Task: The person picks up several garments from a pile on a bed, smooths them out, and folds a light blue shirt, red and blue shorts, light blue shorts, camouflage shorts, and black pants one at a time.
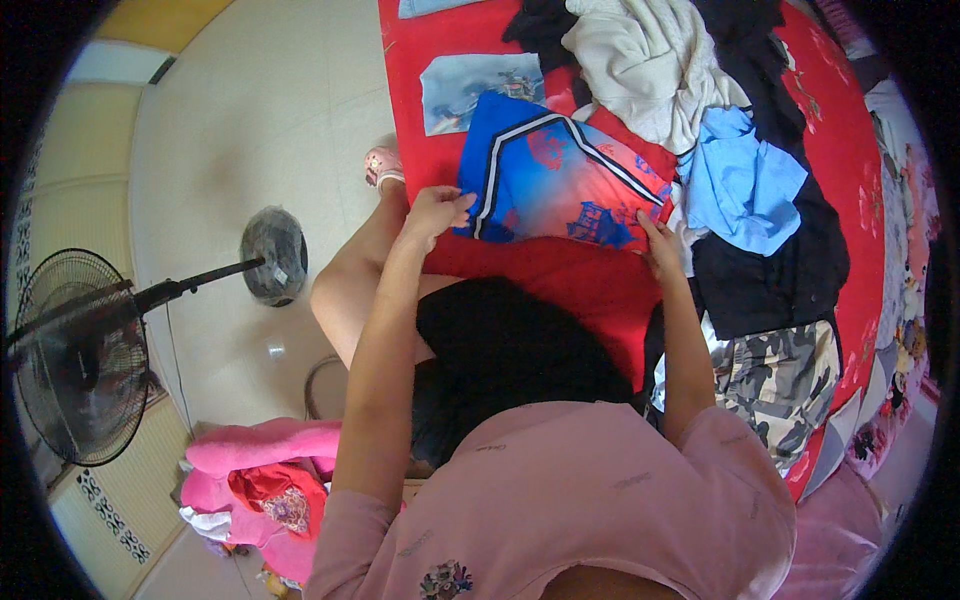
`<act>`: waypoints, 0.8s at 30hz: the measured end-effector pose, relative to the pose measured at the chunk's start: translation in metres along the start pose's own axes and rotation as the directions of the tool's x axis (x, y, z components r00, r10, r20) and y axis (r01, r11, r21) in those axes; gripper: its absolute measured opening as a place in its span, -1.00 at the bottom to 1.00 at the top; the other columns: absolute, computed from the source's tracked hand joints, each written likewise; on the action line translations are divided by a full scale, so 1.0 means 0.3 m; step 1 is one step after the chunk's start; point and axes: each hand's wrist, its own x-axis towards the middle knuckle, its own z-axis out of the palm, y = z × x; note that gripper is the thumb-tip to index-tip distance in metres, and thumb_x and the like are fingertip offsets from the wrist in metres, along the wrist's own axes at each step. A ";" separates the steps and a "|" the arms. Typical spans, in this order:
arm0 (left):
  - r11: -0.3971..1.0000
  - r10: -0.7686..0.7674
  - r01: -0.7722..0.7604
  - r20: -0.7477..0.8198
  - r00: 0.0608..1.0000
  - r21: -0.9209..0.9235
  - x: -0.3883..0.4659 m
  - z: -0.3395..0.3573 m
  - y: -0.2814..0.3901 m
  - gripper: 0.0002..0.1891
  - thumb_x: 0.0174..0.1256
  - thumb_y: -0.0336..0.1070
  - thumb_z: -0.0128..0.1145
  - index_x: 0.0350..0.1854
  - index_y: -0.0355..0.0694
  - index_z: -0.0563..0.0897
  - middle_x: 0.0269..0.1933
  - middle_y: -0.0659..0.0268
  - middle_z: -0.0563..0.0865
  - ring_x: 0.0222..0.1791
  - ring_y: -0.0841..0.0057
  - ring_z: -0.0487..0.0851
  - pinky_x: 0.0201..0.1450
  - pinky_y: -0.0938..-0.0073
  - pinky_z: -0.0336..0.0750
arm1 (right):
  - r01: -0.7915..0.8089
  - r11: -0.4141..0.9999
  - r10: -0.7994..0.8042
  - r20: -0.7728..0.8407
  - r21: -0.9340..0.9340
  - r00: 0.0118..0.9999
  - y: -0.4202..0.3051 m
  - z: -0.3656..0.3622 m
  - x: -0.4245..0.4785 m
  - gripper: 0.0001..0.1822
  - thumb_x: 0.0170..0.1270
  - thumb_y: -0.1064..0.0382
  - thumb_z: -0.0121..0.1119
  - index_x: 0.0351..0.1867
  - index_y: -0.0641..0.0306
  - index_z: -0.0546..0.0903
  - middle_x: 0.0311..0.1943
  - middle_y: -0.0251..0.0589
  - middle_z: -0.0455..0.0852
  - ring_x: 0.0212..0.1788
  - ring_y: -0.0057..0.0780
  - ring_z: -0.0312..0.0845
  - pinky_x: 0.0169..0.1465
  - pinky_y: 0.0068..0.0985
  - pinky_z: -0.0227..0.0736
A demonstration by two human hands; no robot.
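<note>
A blue-and-coral printed garment (570, 172) with a black-and-white stripe lies spread flat in front of me on the red bed cover (547, 262). My left hand (441, 214) pinches its lower left corner. At the opposite corner, my right hand (661, 247) grips the edge, thumb on top and the other fingers partly hidden. Beyond the garment is a folded pale piece of clothing (480, 86) with a printed picture, partly covered by the blue end.
Right of the garment are a heaped cream garment (645, 67), a light blue cloth (739, 180), black clothing (772, 277) and grey camouflage clothing (787, 375). A pedestal fan (82, 360) stands on the tiled floor at left. Pink plush fabric (255, 442) lies near my left side.
</note>
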 end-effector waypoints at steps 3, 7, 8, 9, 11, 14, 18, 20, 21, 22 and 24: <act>0.975 0.206 -0.193 0.123 0.971 -0.111 -0.019 -0.042 0.014 -0.70 0.03 -0.28 0.29 -0.28 -0.41 0.58 -0.34 0.23 0.65 -0.42 0.58 0.58 -0.31 0.59 0.50 | -0.005 1.000 0.005 -0.008 -0.005 1.000 -0.006 0.008 -0.010 -0.56 -0.01 0.04 0.33 -0.16 0.22 0.53 -0.23 -0.28 0.64 -0.24 -0.48 0.58 -0.35 -0.51 0.52; 0.994 0.052 -0.052 -0.005 0.999 -0.096 -0.028 -0.064 -0.069 -0.78 -0.04 -0.40 0.31 -0.37 -0.42 0.61 -0.42 0.23 0.66 -0.46 0.56 0.58 -0.36 0.59 0.47 | -0.001 0.999 0.000 -0.025 -0.037 1.000 -0.010 0.011 -0.016 -0.55 0.00 0.03 0.32 -0.14 0.23 0.52 -0.22 -0.28 0.63 -0.23 -0.48 0.57 -0.34 -0.51 0.53; 0.998 -0.010 0.006 -0.071 0.997 -0.058 -0.017 -0.055 -0.092 -0.77 -0.12 -0.46 0.33 -0.39 -0.44 0.60 -0.45 0.23 0.65 -0.48 0.53 0.58 -0.35 0.59 0.48 | 0.009 0.999 -0.010 -0.025 -0.032 1.000 -0.005 0.005 -0.013 -0.55 0.00 0.03 0.32 -0.13 0.22 0.52 -0.22 -0.28 0.64 -0.23 -0.49 0.57 -0.34 -0.52 0.53; 0.999 -0.008 0.002 -0.097 0.995 -0.054 -0.009 -0.047 -0.132 -0.74 -0.14 -0.48 0.33 -0.36 -0.45 0.59 -0.44 0.21 0.65 -0.47 0.52 0.59 -0.35 0.58 0.48 | 0.007 1.000 -0.008 -0.015 -0.030 1.000 0.001 0.002 -0.009 -0.55 0.00 0.02 0.32 -0.14 0.22 0.53 -0.23 -0.29 0.64 -0.24 -0.49 0.57 -0.36 -0.53 0.52; 0.999 0.003 -0.010 -0.147 0.989 -0.047 0.025 -0.025 -0.219 -0.69 -0.18 -0.52 0.33 -0.31 -0.47 0.58 -0.41 0.18 0.65 -0.43 0.49 0.60 -0.34 0.57 0.49 | 0.011 1.000 -0.011 0.005 -0.026 1.000 0.006 -0.004 0.003 -0.56 0.00 0.01 0.31 -0.15 0.21 0.54 -0.25 -0.31 0.64 -0.26 -0.51 0.58 -0.38 -0.55 0.51; 0.980 -0.087 0.041 -0.235 0.968 -0.194 0.102 -0.040 -0.387 -0.56 -0.24 -0.55 0.34 -0.18 -0.46 0.53 -0.26 0.15 0.64 -0.35 0.46 0.60 -0.29 0.50 0.50 | 0.011 0.998 -0.013 -0.031 -0.061 0.999 -0.008 0.026 -0.015 -0.58 0.00 0.00 0.31 -0.18 0.20 0.55 -0.28 -0.33 0.65 -0.30 -0.53 0.58 -0.40 -0.56 0.49; 0.997 0.018 -0.043 -0.367 0.930 -0.058 0.108 0.010 -0.384 -0.54 -0.23 -0.51 0.36 -0.16 -0.46 0.53 -0.23 0.15 0.64 -0.27 0.45 0.59 -0.19 0.46 0.48 | 0.028 0.998 -0.029 -0.032 -0.054 0.999 -0.010 0.013 -0.024 -0.56 -0.01 0.00 0.32 -0.17 0.23 0.55 -0.29 -0.30 0.65 -0.33 -0.53 0.58 -0.39 -0.55 0.50; 0.992 0.040 -0.079 -0.360 0.932 -0.093 0.097 0.058 -0.336 -0.55 -0.20 -0.47 0.35 -0.16 -0.44 0.53 -0.22 0.15 0.64 -0.25 0.45 0.59 -0.16 0.47 0.47 | 0.012 0.995 -0.021 -0.086 -0.100 0.996 -0.002 -0.010 -0.012 -0.56 -0.01 0.01 0.32 -0.17 0.24 0.54 -0.28 -0.29 0.65 -0.33 -0.52 0.58 -0.39 -0.55 0.50; 0.989 0.048 -0.096 -0.365 0.930 -0.116 0.093 0.070 -0.321 -0.56 -0.18 -0.45 0.35 -0.16 -0.43 0.54 -0.22 0.15 0.64 -0.24 0.45 0.59 -0.15 0.47 0.47 | 0.008 0.996 -0.016 -0.088 -0.091 0.996 -0.008 -0.005 -0.019 -0.56 0.00 0.02 0.32 -0.16 0.25 0.53 -0.28 -0.28 0.64 -0.32 -0.51 0.58 -0.38 -0.55 0.51; 0.991 0.094 -0.123 -0.396 0.913 -0.048 0.111 0.047 -0.372 -0.57 -0.17 -0.43 0.35 -0.16 -0.42 0.54 -0.23 0.16 0.64 -0.24 0.45 0.59 -0.16 0.48 0.47 | 0.006 0.996 -0.013 -0.069 -0.090 0.998 -0.022 0.029 -0.043 -0.56 0.00 0.04 0.32 -0.15 0.26 0.53 -0.27 -0.28 0.64 -0.32 -0.51 0.58 -0.38 -0.55 0.51; 0.981 0.194 -0.171 -0.438 0.878 0.092 0.144 0.008 -0.448 -0.59 -0.14 -0.38 0.34 -0.17 -0.39 0.55 -0.23 0.18 0.64 -0.26 0.45 0.59 -0.18 0.49 0.47 | 0.040 0.999 -0.039 0.035 -0.026 0.999 -0.018 0.045 -0.036 -0.56 0.02 0.09 0.31 -0.12 0.29 0.50 -0.23 -0.26 0.63 -0.29 -0.50 0.58 -0.36 -0.53 0.52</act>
